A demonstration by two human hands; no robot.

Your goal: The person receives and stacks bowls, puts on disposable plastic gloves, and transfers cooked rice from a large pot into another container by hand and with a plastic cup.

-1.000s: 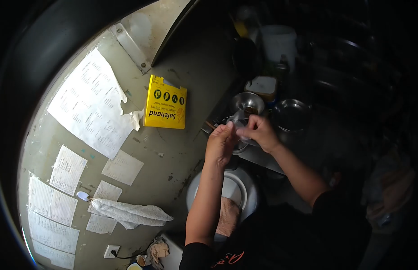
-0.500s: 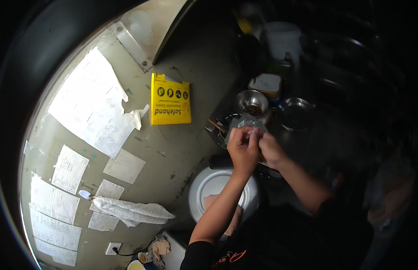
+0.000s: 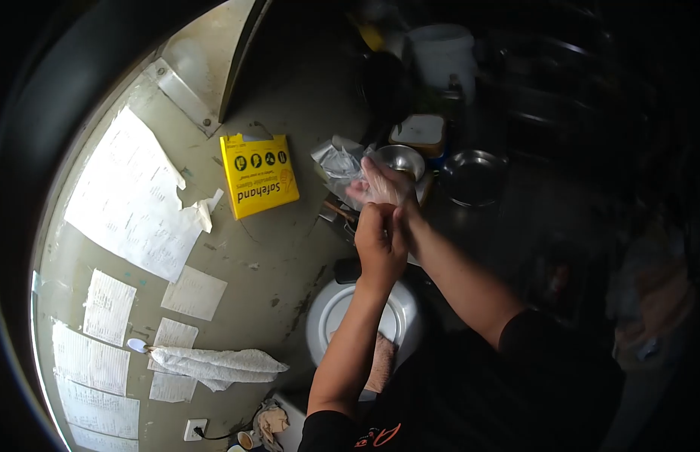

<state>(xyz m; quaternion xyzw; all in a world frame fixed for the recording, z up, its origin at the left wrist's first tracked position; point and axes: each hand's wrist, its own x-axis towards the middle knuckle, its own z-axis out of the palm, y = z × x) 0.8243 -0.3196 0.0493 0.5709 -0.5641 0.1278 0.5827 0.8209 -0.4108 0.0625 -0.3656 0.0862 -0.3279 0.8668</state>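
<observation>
My right hand [image 3: 384, 187] wears a clear plastic disposable glove, its fingers stretched out and somewhat apart. Crumpled clear plastic [image 3: 339, 162] shows just past those fingertips; I cannot tell whether it belongs to the same glove. Closed at the right wrist is my left hand [image 3: 380, 230], bare, with thumb and fingers pinched on the glove's cuff, which is mostly hidden. A yellow box of disposable gloves [image 3: 259, 177] hangs upside down on the wall to the left. Behind the right hand stands a steel bowl [image 3: 402, 160].
A round white lid [image 3: 323, 320] with a brownish cloth [image 3: 381, 361] lies below my left forearm. Another steel bowl [image 3: 474, 177], a lidded container [image 3: 417, 134] and a white bucket [image 3: 442, 56] stand further back. A white towel [image 3: 218, 365] hangs on the wall beside papers [image 3: 124, 196].
Both hands were together in front of me. Now the gloved right hand reaches further forward with fingers extended, and the left is at its wrist. The view has shifted slightly.
</observation>
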